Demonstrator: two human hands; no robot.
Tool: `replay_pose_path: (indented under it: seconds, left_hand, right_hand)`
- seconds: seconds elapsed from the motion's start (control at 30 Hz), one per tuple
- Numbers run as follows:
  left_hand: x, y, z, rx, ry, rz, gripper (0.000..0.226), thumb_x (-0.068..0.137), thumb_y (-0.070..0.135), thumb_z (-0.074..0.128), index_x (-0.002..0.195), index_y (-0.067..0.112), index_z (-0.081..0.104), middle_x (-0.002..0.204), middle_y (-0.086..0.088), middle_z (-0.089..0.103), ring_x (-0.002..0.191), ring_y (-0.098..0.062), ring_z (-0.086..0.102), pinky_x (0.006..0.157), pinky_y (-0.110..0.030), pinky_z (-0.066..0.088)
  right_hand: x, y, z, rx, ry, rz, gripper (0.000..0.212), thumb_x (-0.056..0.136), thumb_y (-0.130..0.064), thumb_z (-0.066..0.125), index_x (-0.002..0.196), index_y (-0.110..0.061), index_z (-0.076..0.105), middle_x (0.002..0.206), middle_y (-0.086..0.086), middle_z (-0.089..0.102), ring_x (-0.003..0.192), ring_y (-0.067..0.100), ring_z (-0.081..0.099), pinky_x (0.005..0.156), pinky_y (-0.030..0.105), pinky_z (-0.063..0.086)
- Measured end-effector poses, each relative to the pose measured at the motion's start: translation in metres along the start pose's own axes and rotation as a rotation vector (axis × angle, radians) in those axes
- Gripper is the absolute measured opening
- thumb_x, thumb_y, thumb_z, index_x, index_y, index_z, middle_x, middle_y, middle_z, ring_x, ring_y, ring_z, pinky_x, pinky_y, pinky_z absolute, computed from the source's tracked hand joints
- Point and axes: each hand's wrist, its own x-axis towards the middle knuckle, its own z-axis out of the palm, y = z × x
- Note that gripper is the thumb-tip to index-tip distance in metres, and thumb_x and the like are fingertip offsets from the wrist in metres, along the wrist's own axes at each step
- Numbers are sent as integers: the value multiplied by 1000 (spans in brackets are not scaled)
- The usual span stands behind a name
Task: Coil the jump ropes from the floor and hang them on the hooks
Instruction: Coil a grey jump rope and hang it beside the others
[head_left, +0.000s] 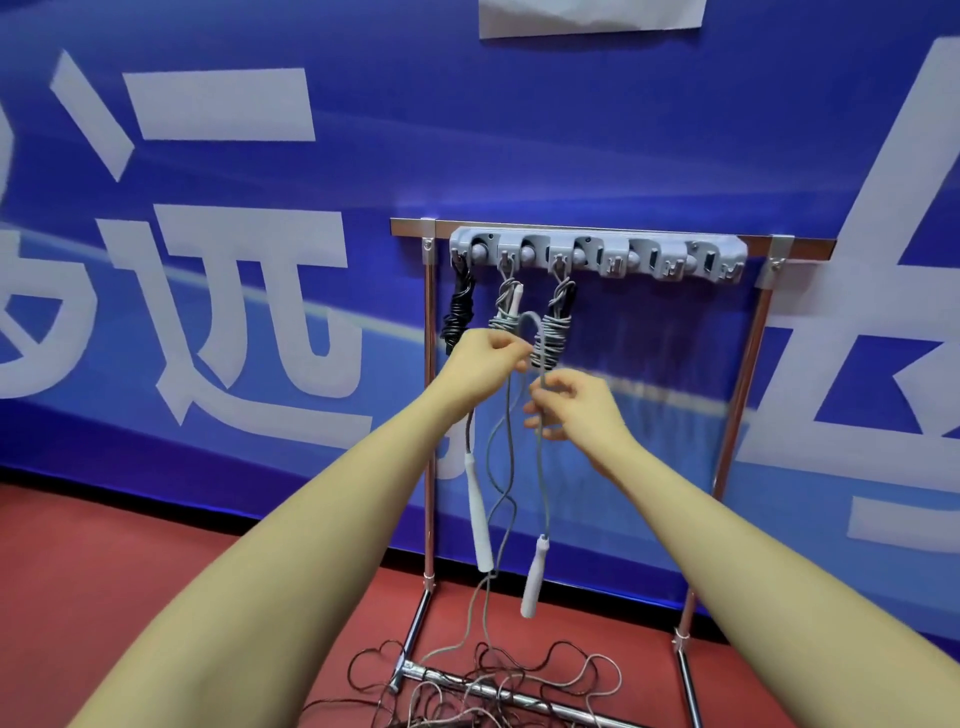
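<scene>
At twelve o'clock from the hands, a grey plastic hook rail (597, 254) sits on a chrome tube stand (429, 415); three coiled ropes already hang from its leftmost hooks, a black bundle (458, 312), a grey-and-white bundle (505, 306) and a grey bundle on dark handles (558, 327); the hooks toward three o'clock look free. Coiling is the step in hand: a grey cord jump rope with white handles (540, 364) arches between both hands, its two handles (480, 519) dangling toward six o'clock, one lower than the other, the slack trailing to the red floor (156, 571) and into a tangle of thin cords (493, 680). The left hand (485, 361) pinches the cord at the loop's nine o'clock side, fingers curled; the right hand (569, 405) pinches it lower, at four o'clock, thumb against fingertips; both forearms reach up and forward, converging. Next, I judge, more cord must be gathered into even loops, freed from the tangle, before hanging.
</scene>
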Motion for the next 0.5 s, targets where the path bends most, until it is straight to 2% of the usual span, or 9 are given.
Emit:
replay_pose_path:
  seconds: [0.13,0.27,0.3,0.37,0.43,0.5]
  left_hand:
    - [-12,-22,8,35,-89,-46,26,89,5,53,112,7,64,86,-1,60,78,-12,52,65,-15,40]
    - [-20,-31,16,45,-168,-28,20,89,8,58,108,6,66,89,1,64,79,-6,56,61,-4,41]
    - [-20,-30,16,24,-191,-16,17,90,9,59,105,7,67,93,-1,67,82,-5,57,67,-4,43]
    - [-20,-28,16,-22,-237,1,13,92,14,59,98,9,69,97,-6,70,90,-8,58,83,-15,45]
    - [-19,-26,17,-31,-239,11,14,94,16,54,89,11,67,85,-4,68,85,-13,55,77,-23,42]
    - [-16,-25,19,-23,-194,12,17,96,14,48,84,13,60,72,1,61,77,-16,49,68,-23,37]
  right_hand:
    - [5,-17,-6,288,115,-66,14,95,-3,53,82,-8,57,74,9,61,62,14,68,58,26,58]
    - [12,-31,-6,492,189,-69,18,96,-4,52,79,-6,55,77,11,61,71,21,70,66,32,60]
    - [14,-33,-6,515,208,-68,18,97,-4,51,79,-7,55,77,11,62,74,23,70,67,32,59]
    - [16,-37,-7,544,238,-68,17,97,-4,51,80,-7,54,79,12,63,78,25,69,70,33,59]
    - [18,-38,-10,579,259,-45,17,97,-5,51,80,-7,54,79,13,64,77,25,69,67,31,59]
    - [18,-37,-15,524,302,30,19,96,-9,54,77,-8,55,72,11,66,65,21,69,54,26,56]
